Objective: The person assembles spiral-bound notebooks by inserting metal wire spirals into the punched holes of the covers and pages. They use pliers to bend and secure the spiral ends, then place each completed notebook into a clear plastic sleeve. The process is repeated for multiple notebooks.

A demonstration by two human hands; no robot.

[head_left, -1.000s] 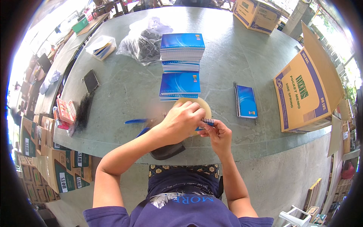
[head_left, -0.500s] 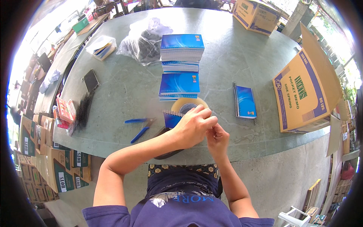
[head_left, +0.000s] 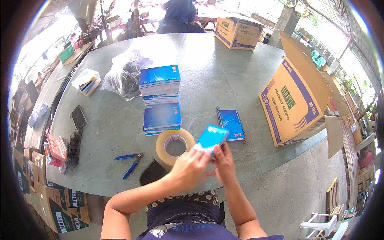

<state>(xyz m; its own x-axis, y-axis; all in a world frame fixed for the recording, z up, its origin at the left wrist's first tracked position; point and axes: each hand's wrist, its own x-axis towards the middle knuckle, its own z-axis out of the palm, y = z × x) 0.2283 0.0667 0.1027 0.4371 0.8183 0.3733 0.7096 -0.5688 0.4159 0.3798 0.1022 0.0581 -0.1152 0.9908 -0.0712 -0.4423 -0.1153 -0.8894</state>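
Note:
A small blue-covered notebook (head_left: 211, 137) is tilted up between my two hands above the near part of the table. My left hand (head_left: 187, 170) has its fingers closed on the lower left edge. On the lower right edge, my right hand (head_left: 224, 162) pinches with thumb and fingers. Just beyond lies a blue spiral notebook (head_left: 232, 125) with a dark coil. Stacked blue notebooks (head_left: 161, 76) stand to the left, with a shorter pile (head_left: 162, 117) in front. A roll of clear tape (head_left: 161, 147) lies nearer my left hand, beside blue-handled cutting pliers (head_left: 130, 170).
An open cardboard carton (head_left: 294, 106) stands at the right, another (head_left: 240, 34) at the far edge. A dark flat object (head_left: 153, 173) lies by my left forearm. Leftward are a phone (head_left: 78, 118), black coils (head_left: 74, 147), a plastic bag (head_left: 125, 78) and a white tub (head_left: 86, 83). A person (head_left: 178, 16) is beyond the table.
The notebook has come up off the table by the tape roll and moved right in my hands, its blue cover now showing. The camera view has shifted, revealing more of the far side.

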